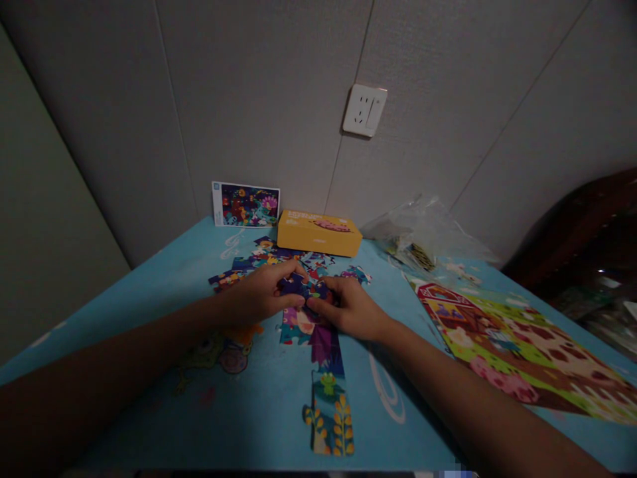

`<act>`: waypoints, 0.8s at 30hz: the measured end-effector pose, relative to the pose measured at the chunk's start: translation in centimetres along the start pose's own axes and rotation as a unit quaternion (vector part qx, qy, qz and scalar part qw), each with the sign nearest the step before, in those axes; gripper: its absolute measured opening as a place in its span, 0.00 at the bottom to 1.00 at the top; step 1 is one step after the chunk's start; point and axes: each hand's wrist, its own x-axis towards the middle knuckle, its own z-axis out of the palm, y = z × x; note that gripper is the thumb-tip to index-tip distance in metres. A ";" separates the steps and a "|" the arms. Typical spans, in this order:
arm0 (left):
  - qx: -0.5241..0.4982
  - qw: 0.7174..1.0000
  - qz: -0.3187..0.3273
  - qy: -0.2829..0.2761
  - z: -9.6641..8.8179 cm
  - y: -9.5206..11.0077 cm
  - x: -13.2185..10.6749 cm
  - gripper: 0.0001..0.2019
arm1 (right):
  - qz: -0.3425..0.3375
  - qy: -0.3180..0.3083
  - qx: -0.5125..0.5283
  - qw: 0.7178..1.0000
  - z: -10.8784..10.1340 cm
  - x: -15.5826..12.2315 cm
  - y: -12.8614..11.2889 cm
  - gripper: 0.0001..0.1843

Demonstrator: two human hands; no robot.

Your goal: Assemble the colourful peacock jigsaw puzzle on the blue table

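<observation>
A dim blue table (149,292). From its left edge the left hand (261,295) reaches to the middle, forearm low, thumb and fingers pinched on a dark puzzle piece (297,285). The piece meets the part-built puzzle (326,358), a strip running to the near edge. It would probably seat best with tabs lined up first, then pressed flat. The right hand (351,311) lies palm down, fingertips against the piece; whether it grips is unclear. A finished puzzle (522,352) lies along the right edge.

Dim rm, grey panel wall (269,99), wall socket (364,110), blue table (149,285)
</observation>
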 end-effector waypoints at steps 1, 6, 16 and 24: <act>0.004 1.000 -0.001 -0.001 0.0 0.1 0.0 0.12 | 0.000 0.000 -0.002 1.000 0.0 0.0 0.0 0.15; 0.053 0.999 0.011 0.002 0.0 0.3 -0.1 0.12 | -0.003 -0.011 -0.020 1.000 0.0 0.0 -0.1 0.14; 0.221 0.966 0.117 -0.061 0.2 -0.4 -0.5 0.11 | -0.012 -0.059 -0.078 0.995 0.1 -0.7 -1.6 0.10; 0.205 0.967 0.124 -0.089 0.1 -0.1 -0.6 0.09 | -0.012 -0.067 -0.067 0.995 0.0 -0.7 -1.6 0.09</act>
